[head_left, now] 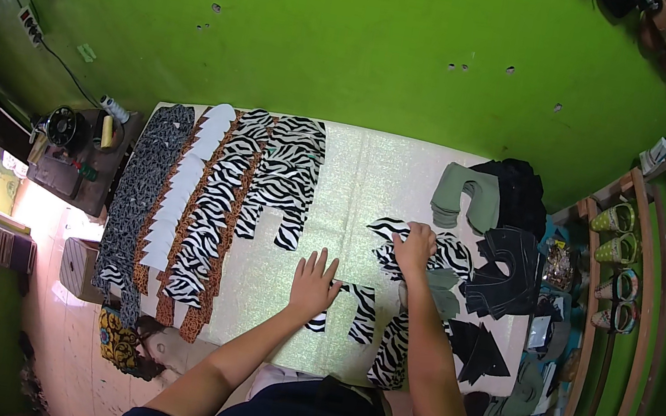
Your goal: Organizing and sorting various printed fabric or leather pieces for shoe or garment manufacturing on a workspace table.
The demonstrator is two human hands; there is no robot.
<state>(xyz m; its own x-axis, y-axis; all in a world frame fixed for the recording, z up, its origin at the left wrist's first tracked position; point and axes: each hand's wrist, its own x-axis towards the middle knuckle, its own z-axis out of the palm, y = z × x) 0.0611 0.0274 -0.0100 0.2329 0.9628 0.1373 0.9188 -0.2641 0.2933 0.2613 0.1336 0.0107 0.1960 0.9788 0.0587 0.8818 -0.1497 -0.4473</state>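
Note:
My left hand [315, 286] lies flat with its fingers spread on the table, over the upper left part of a U-shaped zebra-print fabric piece [364, 315]. My right hand [414, 250] is on a stack of zebra-print fabric pieces [456, 253], its fingers bent down and closed on the top of it; the fingertips are partly hidden. Below the right wrist sit grey-green cut pieces [443, 297]. Another zebra-print piece [390, 354] lies under my right forearm, near the table's front edge.
Overlapping rows of zebra-print [215, 201], white [174, 212], and dark patterned pieces [146, 177] cover the table's left side. Green [465, 197] and black cut pieces [505, 272] lie at right. A sewing machine [68, 130] stands left; a wooden rack [635, 285] holds sandals right.

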